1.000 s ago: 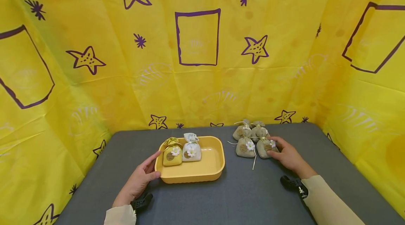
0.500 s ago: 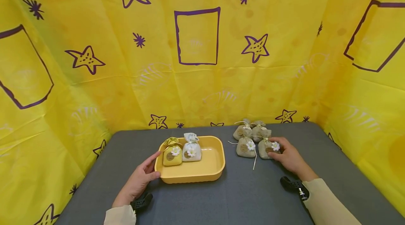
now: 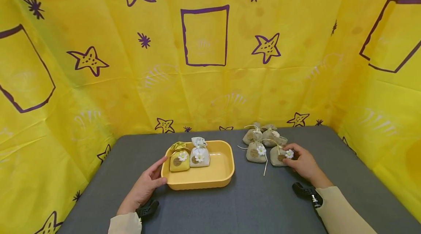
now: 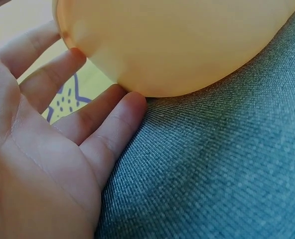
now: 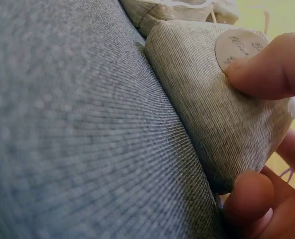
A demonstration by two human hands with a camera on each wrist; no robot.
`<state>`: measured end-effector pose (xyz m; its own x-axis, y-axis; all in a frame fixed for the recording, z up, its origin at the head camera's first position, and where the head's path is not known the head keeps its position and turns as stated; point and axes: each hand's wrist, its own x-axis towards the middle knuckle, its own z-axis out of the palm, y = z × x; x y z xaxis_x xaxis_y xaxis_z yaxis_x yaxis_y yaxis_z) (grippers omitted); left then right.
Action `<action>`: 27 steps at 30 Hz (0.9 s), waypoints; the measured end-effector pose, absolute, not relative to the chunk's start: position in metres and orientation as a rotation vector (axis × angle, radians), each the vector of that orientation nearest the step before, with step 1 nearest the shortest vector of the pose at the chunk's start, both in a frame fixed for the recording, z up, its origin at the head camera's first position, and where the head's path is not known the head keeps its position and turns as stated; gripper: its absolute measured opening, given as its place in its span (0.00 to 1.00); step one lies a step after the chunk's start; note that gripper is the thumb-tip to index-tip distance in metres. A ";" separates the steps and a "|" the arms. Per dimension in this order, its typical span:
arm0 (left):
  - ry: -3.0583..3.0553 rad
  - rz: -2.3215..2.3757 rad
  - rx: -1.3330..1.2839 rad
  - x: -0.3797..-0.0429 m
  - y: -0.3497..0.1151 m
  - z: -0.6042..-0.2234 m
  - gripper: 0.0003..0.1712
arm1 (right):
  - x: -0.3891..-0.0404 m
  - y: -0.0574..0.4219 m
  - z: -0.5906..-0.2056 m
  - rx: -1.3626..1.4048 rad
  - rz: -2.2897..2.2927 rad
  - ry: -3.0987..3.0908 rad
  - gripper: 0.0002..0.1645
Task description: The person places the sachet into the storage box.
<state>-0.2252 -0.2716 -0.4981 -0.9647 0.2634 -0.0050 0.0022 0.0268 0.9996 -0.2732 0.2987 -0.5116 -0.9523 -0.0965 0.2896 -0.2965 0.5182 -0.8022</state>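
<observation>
My left hand (image 3: 144, 188) rests relaxed fingers against the left end of a yellow tray (image 3: 197, 185); in the left wrist view the fingertips touch the tray's outer wall (image 4: 177, 50). Inside stand a yellow sachet (image 3: 175, 166) and a white sachet (image 3: 204, 161), each with a white flower and a round label. My right hand (image 3: 306, 166) pinches a beige sachet (image 3: 275, 156), the front right one of a small group. In the right wrist view the thumb (image 5: 267, 69) presses on this sachet's label side, low over the cloth, with the other fingers around its far edge.
Beside the held sachet stands another beige sachet (image 3: 252, 158) with a loose string, and two more beige sachets (image 3: 249, 138) lie behind. A grey cloth (image 3: 250, 204) covers the table. Yellow printed fabric (image 3: 204, 91) hangs along the back and sides.
My right hand has shifted slightly right and nearer, drawing the beige sachet a little away from its neighbours. The sachet's gathered top now leans back. The left hand and tray stay put.
</observation>
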 end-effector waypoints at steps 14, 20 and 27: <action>2.102 2.057 0.271 -0.226 -0.271 -0.497 0.40 | -0.267 0.299 -0.499 0.364 1.273 -2.393 0.21; 2.104 2.054 0.283 -0.227 -0.272 -0.498 0.40 | -0.264 0.301 -0.485 0.348 1.302 -2.333 0.20; 2.109 2.043 0.270 -0.227 -0.272 -0.499 0.40 | -0.261 0.297 -0.466 0.330 1.219 -2.372 0.18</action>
<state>-0.2271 -0.2719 -0.4992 -0.9649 0.2625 -0.0112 -0.0029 0.0319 0.9995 -0.2608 0.2967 -0.4657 -0.8701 -0.0066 0.4928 -0.4045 0.5809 -0.7063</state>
